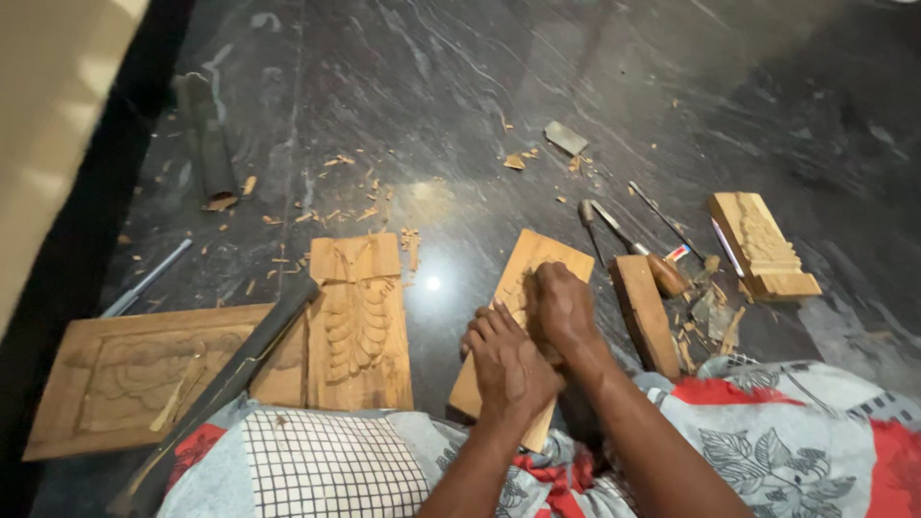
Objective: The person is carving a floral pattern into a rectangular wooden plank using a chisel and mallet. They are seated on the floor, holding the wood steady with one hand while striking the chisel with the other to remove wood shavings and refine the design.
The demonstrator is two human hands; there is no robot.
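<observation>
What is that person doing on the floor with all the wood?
A person sits on a dark stone floor, both hands pressed on a narrow wooden board with a carved pattern. The left hand lies just below the right hand; whether either grips a tool is hidden. Two more carved panels lie to the left, a small carved block and chisels to the right, with wood chips scattered around.

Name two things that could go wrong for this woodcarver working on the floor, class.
Both hands, left hand and right hand, press together on the wooden plank; if a blade is between them, a slip could cut the left hand. Loose chisels and wood chips lie beside the knee, so shifting position might mean a jab.
</observation>
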